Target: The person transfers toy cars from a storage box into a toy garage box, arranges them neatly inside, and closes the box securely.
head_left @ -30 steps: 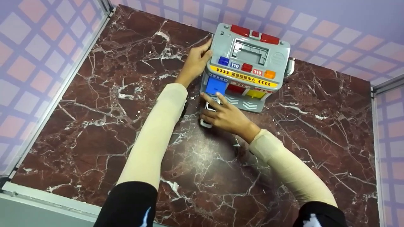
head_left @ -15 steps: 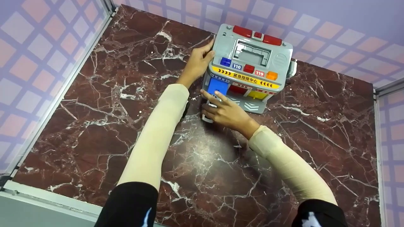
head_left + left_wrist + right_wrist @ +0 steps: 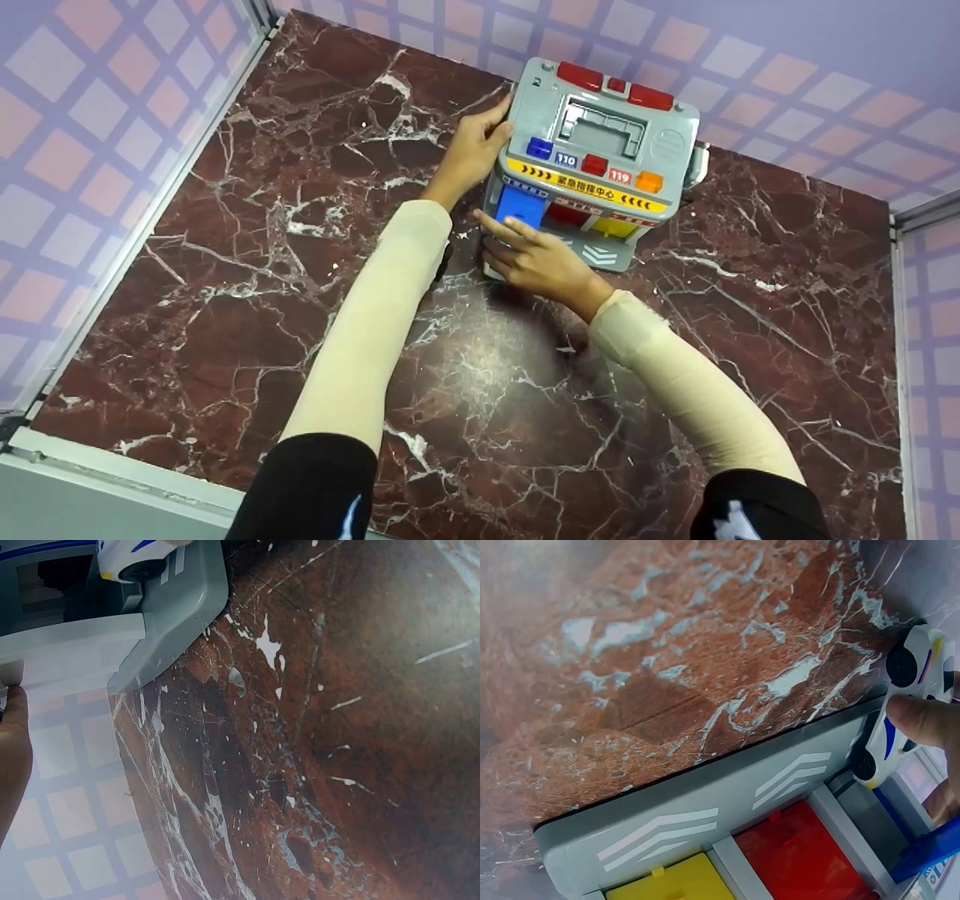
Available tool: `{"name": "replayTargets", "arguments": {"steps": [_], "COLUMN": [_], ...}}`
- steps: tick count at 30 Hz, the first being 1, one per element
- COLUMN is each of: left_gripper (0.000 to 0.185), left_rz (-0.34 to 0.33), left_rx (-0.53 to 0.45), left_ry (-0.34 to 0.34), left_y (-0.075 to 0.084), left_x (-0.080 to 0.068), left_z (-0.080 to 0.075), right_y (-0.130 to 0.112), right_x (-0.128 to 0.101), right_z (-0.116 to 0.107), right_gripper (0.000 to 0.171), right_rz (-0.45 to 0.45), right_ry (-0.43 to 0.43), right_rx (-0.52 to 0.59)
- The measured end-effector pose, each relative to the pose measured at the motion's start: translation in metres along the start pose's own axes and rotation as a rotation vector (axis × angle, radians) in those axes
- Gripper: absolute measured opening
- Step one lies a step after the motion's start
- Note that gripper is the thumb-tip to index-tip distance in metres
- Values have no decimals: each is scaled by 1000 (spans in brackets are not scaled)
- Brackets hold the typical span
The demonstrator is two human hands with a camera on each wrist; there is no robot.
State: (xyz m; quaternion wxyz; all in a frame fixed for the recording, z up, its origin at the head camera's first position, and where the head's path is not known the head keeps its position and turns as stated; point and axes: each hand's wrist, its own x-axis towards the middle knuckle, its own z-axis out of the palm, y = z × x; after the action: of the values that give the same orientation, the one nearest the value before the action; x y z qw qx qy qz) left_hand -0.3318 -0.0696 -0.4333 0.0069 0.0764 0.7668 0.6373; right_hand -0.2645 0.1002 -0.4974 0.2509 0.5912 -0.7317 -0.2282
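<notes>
Toy car (image 3: 907,709) sits on the ramp at the toy station's (image 3: 596,142) open blue door (image 3: 519,204), pinched by your right hand (image 3: 536,262). It looks light, hard and free-rolling, so grip its sides; your left hand (image 3: 471,154) lies flat against the station's wall.

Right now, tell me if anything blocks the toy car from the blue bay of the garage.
Nothing visible does. The right hand holds the white toy car on the grey ramp, before the blue door, which is raised. The left hand steadies the toy garage.
</notes>
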Motion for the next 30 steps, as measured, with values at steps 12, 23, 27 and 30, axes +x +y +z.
{"name": "replayTargets", "arguments": {"steps": [12,23,27,30], "left_gripper": [45,45,45,46], "left_rz": [16,17,-2,-43], "left_rx": [27,21,6,-28], "left_ry": [-6,-10,-10,-4], "left_y": [0,-1,-2,-2], "left_x": [0,1,2,3], "left_z": [2,2,1,1], "right_y": [-3,-6,-8,-10], "right_x": [-7,-11,-13,-16], "right_z": [9,15,17,20], "right_gripper": [42,54,43,43], "right_rz": [14,1,-7,-34], "right_ry": [26,20,49,75], "right_rx": [-11,131,119,114]}}
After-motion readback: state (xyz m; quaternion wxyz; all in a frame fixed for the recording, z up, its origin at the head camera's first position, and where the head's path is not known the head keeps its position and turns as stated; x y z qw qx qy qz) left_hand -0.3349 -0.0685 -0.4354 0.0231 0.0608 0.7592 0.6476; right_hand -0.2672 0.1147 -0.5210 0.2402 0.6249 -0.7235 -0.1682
